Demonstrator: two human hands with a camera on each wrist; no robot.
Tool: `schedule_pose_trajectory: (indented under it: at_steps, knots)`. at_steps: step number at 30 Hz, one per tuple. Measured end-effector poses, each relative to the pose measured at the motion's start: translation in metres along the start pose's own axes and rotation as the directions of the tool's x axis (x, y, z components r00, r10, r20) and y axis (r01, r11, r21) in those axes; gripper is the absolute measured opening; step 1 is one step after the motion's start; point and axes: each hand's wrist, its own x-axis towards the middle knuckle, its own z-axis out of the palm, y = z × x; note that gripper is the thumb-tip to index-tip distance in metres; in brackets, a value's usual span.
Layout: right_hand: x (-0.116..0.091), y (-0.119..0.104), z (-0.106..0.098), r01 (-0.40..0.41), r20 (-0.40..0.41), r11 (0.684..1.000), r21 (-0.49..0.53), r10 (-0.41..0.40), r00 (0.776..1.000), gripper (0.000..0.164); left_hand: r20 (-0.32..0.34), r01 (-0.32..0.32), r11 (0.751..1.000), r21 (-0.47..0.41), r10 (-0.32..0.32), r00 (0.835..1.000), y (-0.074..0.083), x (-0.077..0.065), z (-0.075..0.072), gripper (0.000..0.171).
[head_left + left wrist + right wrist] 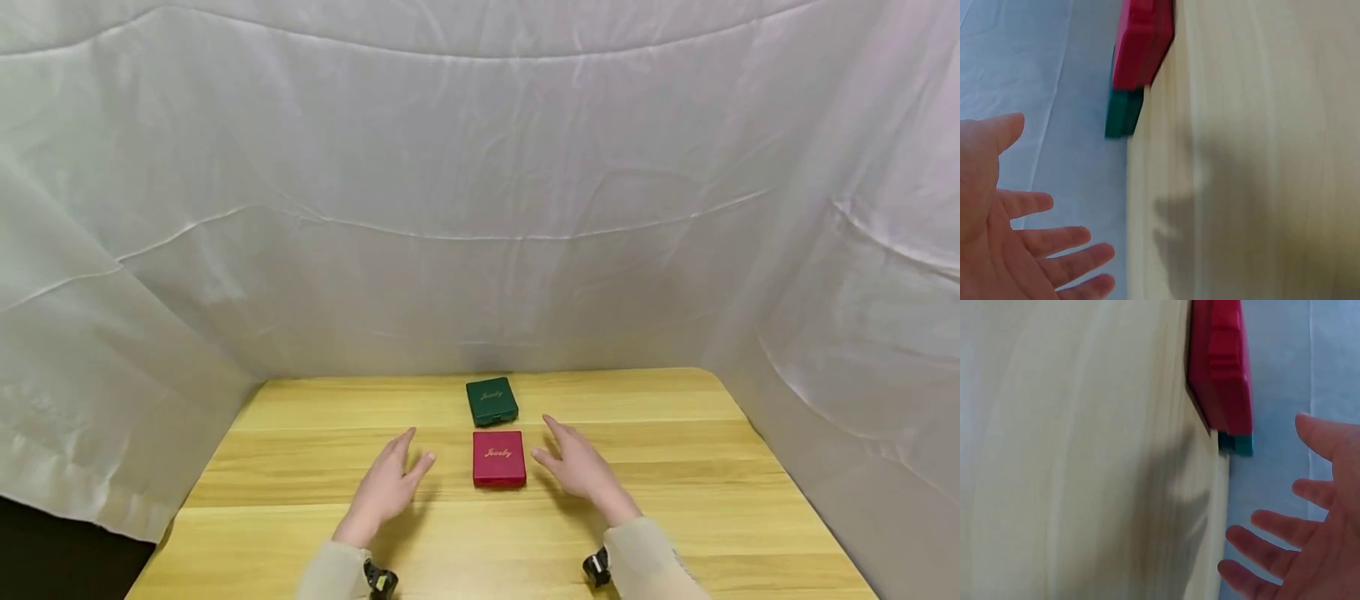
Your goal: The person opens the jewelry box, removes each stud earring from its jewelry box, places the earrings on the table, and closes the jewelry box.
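Bench [480, 542] with yellow wood grain carries, I see from afar, a crimson square box [499, 468] with gold lettering between the left hand [384, 492] and the right hand [583, 468], nearer the right. Beyond it, ahead of both, lies a dark green square box [492, 404]. Lettering faces up on each, perhaps for reading from this side. Both hands, fingers spread, grasp nothing.

I read the surface [750, 533] as wood or wood-look laminate: smooth, grained, with a soft sheen. I identify the drape [480, 167] as cloth, satiny and creased. I observe smooth outer faces on the red box [498, 472] and green box [492, 408]; I cannot distinguish plastic from coated paper. The sleeve [647, 554] appears to be matt cloth; the wrist device [381, 581] resembles black plastic.
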Motion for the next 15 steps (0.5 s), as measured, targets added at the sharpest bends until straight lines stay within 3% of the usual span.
schedule_pose_trajectory:
  at_steps: [7, 15]
  knots:
    - [0.006, -0.01, 0.016, 0.024, 0.002, 0.998, 0.066, -0.024, 1.0, 0.066, 0.034, -0.055, 0.992, -0.112, 0.059, 0.998, 0.012, 0.01, 0.024, 0.073]
    - [0.01, -0.015, 0.027, 0.044, 0.0, 0.992, 0.115, -0.045, 0.999, 0.059, 0.078, -0.059, 0.974, -0.221, 0.078, 0.994, 0.025, 0.023, 0.041, 0.063]
